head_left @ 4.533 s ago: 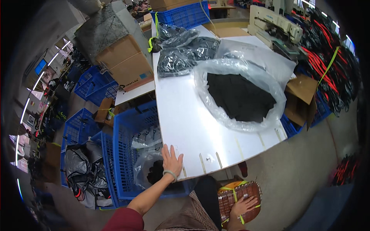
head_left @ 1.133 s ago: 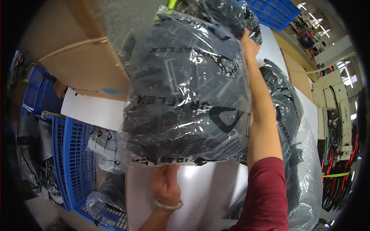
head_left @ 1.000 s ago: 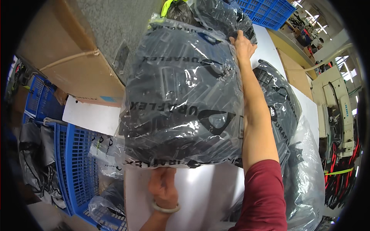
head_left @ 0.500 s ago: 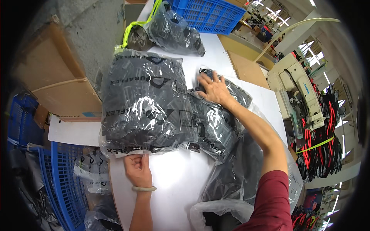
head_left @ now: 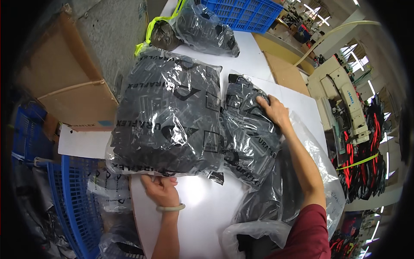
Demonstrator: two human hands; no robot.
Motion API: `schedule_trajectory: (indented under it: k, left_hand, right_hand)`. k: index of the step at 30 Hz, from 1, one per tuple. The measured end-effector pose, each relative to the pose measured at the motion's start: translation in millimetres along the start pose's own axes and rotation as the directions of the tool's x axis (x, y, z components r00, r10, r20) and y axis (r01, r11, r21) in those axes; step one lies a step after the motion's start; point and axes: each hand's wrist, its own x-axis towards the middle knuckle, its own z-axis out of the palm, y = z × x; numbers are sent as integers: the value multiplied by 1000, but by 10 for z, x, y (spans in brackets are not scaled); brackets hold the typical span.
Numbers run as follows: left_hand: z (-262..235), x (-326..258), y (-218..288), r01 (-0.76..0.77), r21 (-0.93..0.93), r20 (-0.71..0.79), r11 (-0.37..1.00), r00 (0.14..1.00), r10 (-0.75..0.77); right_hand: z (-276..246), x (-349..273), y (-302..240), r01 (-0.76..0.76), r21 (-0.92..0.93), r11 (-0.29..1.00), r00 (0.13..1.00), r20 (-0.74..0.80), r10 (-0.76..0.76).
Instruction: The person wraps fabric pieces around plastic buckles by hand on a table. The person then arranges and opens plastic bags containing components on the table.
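Observation:
A large clear plastic bag (head_left: 168,116) packed with dark plastic parts lies on the white table, its film printed in black. At its near edge, my left hand (head_left: 163,190) has its fingers curled against the film, with the fingertips partly hidden under the bag. To the right lies a smaller, similarly printed bag (head_left: 248,134) of dark parts, touching the large one at its lower side. My right hand (head_left: 276,112) is bent over the right side of this smaller bag, thumb on top and fingers closed on the film.
An open clear plastic sack (head_left: 258,228) with dark contents lies at the near right. Beyond the bags are another filled bag (head_left: 207,30), a yellow-green strap (head_left: 151,30) and a blue crate (head_left: 243,15). Cardboard boxes (head_left: 73,95) and blue crates (head_left: 77,203) stand left; a sewing machine (head_left: 345,99) is right.
My right hand has moved right and nearer, from lying spread on the smaller bag to gripping its side. The smaller bag sits straighter, and the large bag appears turned slightly.

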Motion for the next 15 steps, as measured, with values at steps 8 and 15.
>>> schedule_trajectory:
  k: [8, 15]
  left_hand:
    - [-38, -16, -34, 19, 0, 8, 1000, 1000, -19]
    - [-120, -87, -2, 29, 50, 84, 998, 996, -33]
  right_hand:
    - [436, 909, -785, 558, 245, 793, 829, -202, -521]
    - [782, 2076, -2223, 321, 207, 924, 878, -431, -208]
